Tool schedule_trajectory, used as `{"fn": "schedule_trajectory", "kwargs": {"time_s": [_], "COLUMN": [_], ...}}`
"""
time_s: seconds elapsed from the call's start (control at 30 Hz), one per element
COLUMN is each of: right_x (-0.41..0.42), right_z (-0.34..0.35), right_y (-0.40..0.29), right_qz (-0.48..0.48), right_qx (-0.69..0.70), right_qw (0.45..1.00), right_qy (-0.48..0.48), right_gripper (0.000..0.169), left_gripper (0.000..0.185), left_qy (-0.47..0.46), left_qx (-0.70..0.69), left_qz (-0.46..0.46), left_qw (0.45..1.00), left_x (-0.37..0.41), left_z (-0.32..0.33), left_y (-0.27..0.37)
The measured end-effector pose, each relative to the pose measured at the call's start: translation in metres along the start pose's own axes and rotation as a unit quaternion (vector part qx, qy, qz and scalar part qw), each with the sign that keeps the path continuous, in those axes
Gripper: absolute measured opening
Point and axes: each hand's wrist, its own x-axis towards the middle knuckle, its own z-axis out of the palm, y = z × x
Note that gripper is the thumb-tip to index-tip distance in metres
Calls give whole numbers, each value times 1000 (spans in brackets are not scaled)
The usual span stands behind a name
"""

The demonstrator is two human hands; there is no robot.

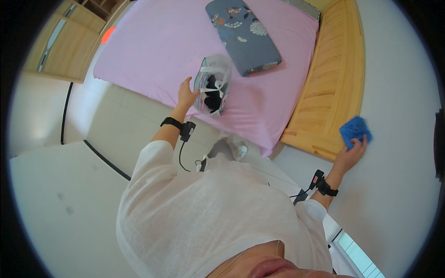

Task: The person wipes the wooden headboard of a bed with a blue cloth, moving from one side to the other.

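My right hand (352, 154) has its fingers on a blue cloth (355, 132) at the outer edge of the wooden headboard (330, 90), near the wall. At the bed's edge, my left hand (187, 93) is beside a carrier bag (226, 74) with white straps, its thumb and fingers spread and the fingers near or against the bag's side; whether they touch it is unclear. Black items (212, 100) lie inside the open bag. Beyond the bag, a grey-blue flowered pillow (247, 41) rests on the pink sheet (156, 45).
A light wooden cabinet (69, 45) stands at the upper left, with an orange object (108, 35) by it. The white wall (393, 104) runs along the right. A white surface (62, 194) fills the lower left. My shoe (241, 152) is below the bed's edge.
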Motion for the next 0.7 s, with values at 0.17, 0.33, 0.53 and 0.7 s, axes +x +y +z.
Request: {"fn": "schedule_trajectory", "kwargs": {"time_s": [0.17,0.33,0.53,0.7], "right_x": [2,13,16,33], "right_z": [15,8,6,10], "right_y": [4,-7,-7,-20], "right_qz": [94,-17,-19,-29], "right_qx": [40,-59,-71,-61], "right_qw": [984,980,977,979], "right_qy": [-148,-189,-201,-191], "right_gripper": [43,41,41,37], "left_gripper": [71,74,90,96], "left_qy": [-108,-21,-283,-306], "left_qx": [28,160,82,34], "left_qz": [49,74,-109,-198], "left_qw": [993,984,949,931], "left_x": [2,1,21,25], "left_z": [21,35,71,98], "left_y": [17,53,70,-13]}}
